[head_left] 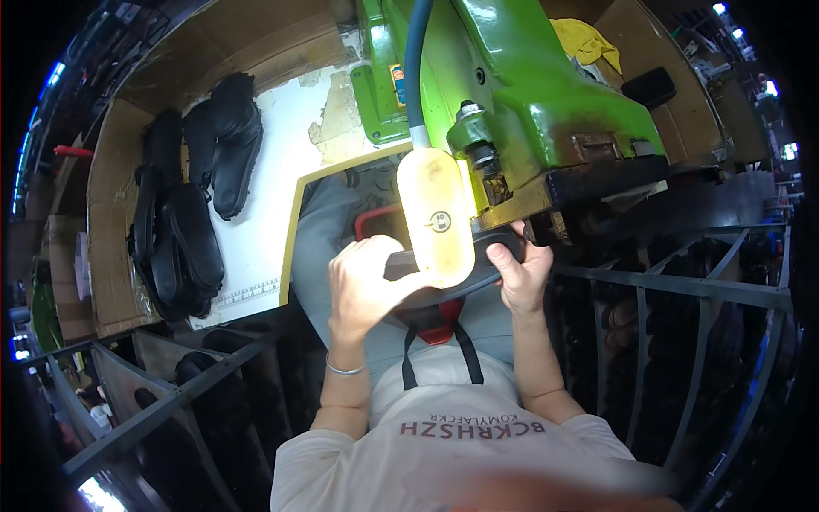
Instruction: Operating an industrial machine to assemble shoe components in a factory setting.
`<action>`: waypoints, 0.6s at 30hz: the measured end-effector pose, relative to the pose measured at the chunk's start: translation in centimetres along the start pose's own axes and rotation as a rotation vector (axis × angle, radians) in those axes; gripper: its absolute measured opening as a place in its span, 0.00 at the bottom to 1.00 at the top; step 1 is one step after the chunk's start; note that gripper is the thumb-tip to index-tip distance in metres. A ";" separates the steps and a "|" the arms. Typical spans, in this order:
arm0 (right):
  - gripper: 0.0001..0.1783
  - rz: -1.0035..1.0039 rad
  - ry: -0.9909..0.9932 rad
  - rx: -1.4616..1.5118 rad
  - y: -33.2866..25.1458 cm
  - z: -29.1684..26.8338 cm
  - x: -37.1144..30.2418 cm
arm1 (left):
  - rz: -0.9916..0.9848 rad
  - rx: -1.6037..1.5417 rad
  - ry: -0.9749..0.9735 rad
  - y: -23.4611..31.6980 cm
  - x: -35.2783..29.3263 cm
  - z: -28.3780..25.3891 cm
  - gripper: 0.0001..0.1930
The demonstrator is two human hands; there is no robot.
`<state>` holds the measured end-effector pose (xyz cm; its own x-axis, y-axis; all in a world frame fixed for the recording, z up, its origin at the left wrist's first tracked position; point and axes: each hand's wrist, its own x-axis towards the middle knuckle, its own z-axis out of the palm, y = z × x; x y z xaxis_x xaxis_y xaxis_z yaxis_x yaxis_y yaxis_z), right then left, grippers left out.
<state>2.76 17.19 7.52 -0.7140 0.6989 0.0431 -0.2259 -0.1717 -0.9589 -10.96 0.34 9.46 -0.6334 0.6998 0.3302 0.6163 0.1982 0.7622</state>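
A dim workshop (77, 47) stretches beyond the bench, with bluish-white strip lights (55, 75) at its sides. A big glossy green metal machine (546, 77) stands across the far middle of the white-topped bench (286, 119), whose surface is scuffed with brownish patches near the machine's base. Grey metal-barred racks holding dark items flank the near side, one rack left (162, 410) and one right (682, 280). A brown cardboard wall (118, 230) lines the bench's left edge, and more cardboard rises behind its far edge. Black shoe soles (189, 230) are heaped along that left edge, reaching toward the near left corner. A yellow-edged cutout (294, 222) notches the near edge, beside a printed scale strip (247, 293). A pale yellow oval lamp head (435, 213) on a grey-blue hose (415, 72) hangs over the cutout, partly hiding a black curved sole (485, 260) below. The left hand (367, 277) grasps this sole's left end; the right hand (525, 273) grips its right end, thumb on top. A thin silvery bracelet (345, 370) circles the left wrist.
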 end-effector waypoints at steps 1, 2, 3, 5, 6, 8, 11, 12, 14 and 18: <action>0.20 -0.050 -0.004 -0.005 0.0 -0.3 0.2 | 0.107 0.092 0.100 1.1 0.4 0.3 0.19; 0.20 -0.066 0.029 0.033 -0.8 -0.1 0.2 | 0.194 0.113 0.066 1.5 0.9 0.3 0.24; 0.19 -0.121 0.045 0.005 -0.5 -0.8 0.3 | 0.194 0.111 0.070 1.5 1.2 0.8 0.24; 0.16 -0.067 0.078 -0.031 -0.7 -2.1 0.4 | 0.301 0.082 0.141 1.0 1.8 1.9 0.24; 0.16 -0.072 0.077 -0.036 -0.7 -2.3 0.4 | 0.387 0.108 0.220 0.2 2.2 2.5 0.23; 0.13 0.043 0.067 0.040 -0.9 -2.4 0.5 | 0.388 0.080 0.213 -0.1 2.3 2.2 0.23; 0.14 0.028 0.016 0.018 -0.6 -1.2 0.2 | 0.184 -0.015 0.111 -0.3 1.2 1.2 0.13; 0.14 0.023 -0.011 0.009 -0.4 -0.8 0.1 | 0.151 0.009 0.114 -0.3 0.9 1.0 0.15; 0.16 0.069 -0.044 0.040 -0.6 0.1 0.0 | 0.106 0.088 0.114 -0.7 -0.5 0.9 0.19; 0.14 0.063 -0.084 -0.056 -0.4 1.0 0.1 | -0.045 0.039 0.150 0.8 -3.0 1.6 0.16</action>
<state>2.10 16.64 8.23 -0.7793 0.6266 0.0033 -0.1427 -0.1724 -0.9746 -7.87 -0.54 8.18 -0.7221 0.5796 0.3776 0.6011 0.2556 0.7571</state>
